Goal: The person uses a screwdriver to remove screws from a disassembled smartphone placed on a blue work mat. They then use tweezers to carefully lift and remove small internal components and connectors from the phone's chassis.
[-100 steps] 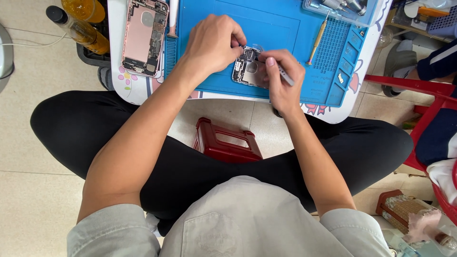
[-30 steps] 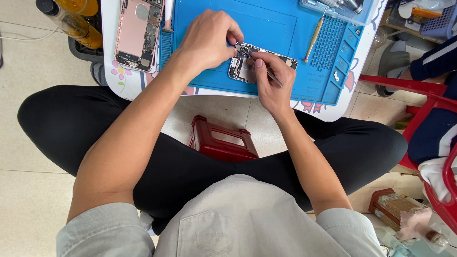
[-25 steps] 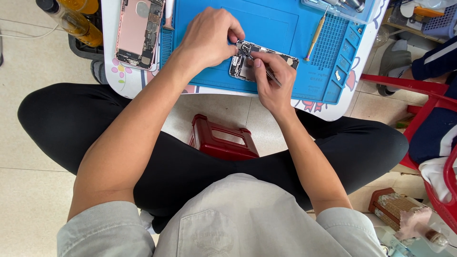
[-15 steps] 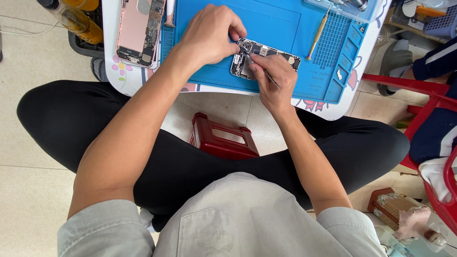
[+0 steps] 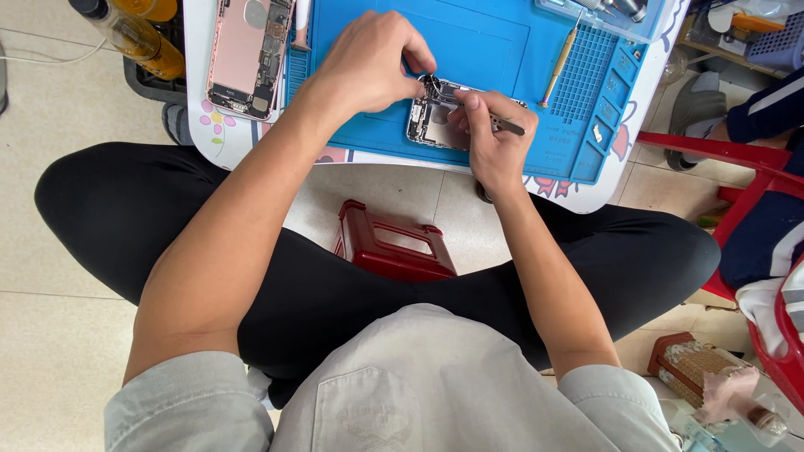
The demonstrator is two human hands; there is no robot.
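Nearest us a red stool [image 5: 394, 247] stands between our knees. On the blue mat [image 5: 494, 50], our right hand [image 5: 490, 138] pinches tweezers [image 5: 502, 125] over the opened phone [image 5: 435, 121], while our left hand [image 5: 373, 63] pinches its top edge. Farther left lies a pink phone shell [image 5: 247, 50].

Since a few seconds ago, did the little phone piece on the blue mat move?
Yes. The opened phone part sat nearer the blue mat's front edge; now it lies a bit further in and turned, between the left hand and right hand.
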